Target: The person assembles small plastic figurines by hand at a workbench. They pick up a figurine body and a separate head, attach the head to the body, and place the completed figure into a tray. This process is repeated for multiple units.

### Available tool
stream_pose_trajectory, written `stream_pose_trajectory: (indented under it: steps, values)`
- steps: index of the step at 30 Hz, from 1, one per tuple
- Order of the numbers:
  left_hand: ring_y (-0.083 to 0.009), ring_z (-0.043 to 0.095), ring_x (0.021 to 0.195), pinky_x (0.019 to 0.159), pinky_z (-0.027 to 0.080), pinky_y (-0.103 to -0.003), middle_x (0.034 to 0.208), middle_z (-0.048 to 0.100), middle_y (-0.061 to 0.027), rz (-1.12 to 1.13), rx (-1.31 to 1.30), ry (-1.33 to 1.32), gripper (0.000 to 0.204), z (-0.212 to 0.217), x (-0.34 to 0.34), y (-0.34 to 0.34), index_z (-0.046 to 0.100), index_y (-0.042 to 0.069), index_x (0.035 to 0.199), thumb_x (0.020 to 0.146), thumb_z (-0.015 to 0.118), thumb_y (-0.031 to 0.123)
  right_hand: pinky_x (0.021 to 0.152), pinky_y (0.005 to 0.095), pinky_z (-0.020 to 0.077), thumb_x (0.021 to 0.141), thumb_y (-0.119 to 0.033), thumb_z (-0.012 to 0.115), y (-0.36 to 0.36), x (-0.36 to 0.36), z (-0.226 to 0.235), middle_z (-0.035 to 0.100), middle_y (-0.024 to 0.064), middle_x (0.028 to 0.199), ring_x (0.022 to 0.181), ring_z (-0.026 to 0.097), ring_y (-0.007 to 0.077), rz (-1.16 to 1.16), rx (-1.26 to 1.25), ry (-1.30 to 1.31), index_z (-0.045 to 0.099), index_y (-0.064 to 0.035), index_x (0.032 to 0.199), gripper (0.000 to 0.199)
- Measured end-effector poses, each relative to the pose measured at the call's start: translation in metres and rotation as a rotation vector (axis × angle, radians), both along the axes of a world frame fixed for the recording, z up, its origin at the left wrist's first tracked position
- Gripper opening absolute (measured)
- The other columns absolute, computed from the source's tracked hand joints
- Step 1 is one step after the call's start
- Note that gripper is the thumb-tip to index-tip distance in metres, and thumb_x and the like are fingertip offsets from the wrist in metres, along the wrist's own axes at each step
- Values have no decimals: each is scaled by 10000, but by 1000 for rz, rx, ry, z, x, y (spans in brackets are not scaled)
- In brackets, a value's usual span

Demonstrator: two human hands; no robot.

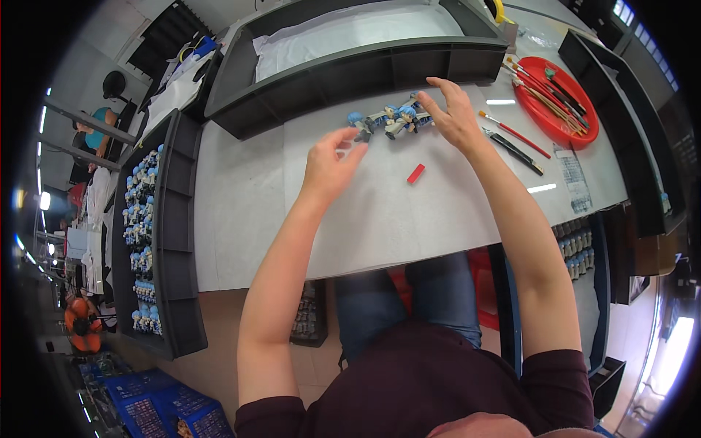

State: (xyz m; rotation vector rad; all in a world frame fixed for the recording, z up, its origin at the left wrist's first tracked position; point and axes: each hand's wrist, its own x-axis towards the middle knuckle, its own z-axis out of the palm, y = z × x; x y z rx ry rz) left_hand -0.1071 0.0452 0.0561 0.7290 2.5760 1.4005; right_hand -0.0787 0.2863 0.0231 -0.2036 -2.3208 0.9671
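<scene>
At far left I see a dark gray crate (179,241) of blue-haired figurines (139,212) in rows, standing within side reach of the worker; the grouping probably keeps the pieces ordered and clear of the work surface (241,219). Along the far edge lies a larger crate (350,82) lined with a white sheet (358,33), perhaps a soft bed against scuffs. The left hand (332,160) is half curled, thumb and fingers slightly parted, its fingertips at the dark lower part of the leftmost figurine (355,117); blur prevents me from telling whether it grips. Just to the right, before the far crate, a cluster of similar figurines (400,117) lies between the two hands, central, I judge, so that either can reach it. Nearer the worker rests a small red block (416,174), apart from both hands. The right hand (456,120) is spread open at the cluster's right end, thumb away from the fingers, with nothing I can make out in its grasp; the pose suggests steadying or guarding that end. Beside its wrist lie a red-handled brush (518,136) and a slim black tool (515,152), conveniently near. Beyond, a red dish (593,123) gathers more brushes (558,102), presumably to stop them rolling. A long black tray (642,139) closes the right side.
</scene>
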Motion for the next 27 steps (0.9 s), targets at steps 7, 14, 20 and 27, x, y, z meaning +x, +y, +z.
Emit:
stream_pose_trajectory:
  steps: [7, 14, 20, 27]
  values:
    - [-260, 513, 1065, 865, 412, -342, 1081, 603, -123, 124, 166, 196, 477, -53, -70, 21, 615, 31, 1070, 809, 585, 429, 955, 388, 333, 858, -518, 452, -3, -5, -32, 568, 140, 1140, 1128, 443, 303, -58, -56, -93, 545, -99, 1195, 545]
    - [-284, 525, 1016, 894, 394, -353, 977, 636, -118, 132, 102, 315, 440, -69, -70, 19, 661, 39, 917, 851, 478, 433, 952, 391, 307, 868, -530, 416, -8, -2, -30, 585, 141, 1111, 1130, 443, 309, -71, 56, -130, 540, -120, 1206, 546]
    - [-277, 569, 916, 809, 430, -348, 916, 646, -127, 169, 95, 380, 400, -70, -73, 18, 667, 38, 909, 847, 508, 401, 950, 398, 307, 875, -534, 394, -8, -6, -30, 585, 135, 1121, 1147, 433, 308, -76, 89, -132, 529, -121, 1216, 552]
    - [-293, 579, 876, 779, 442, -368, 880, 645, -140, 189, 126, 327, 361, -70, -73, 18, 670, 33, 852, 834, 524, 362, 964, 413, 296, 881, -525, 383, -9, -7, -32, 576, 125, 1149, 1167, 420, 309, -99, 162, -164, 522, -108, 1215, 552]
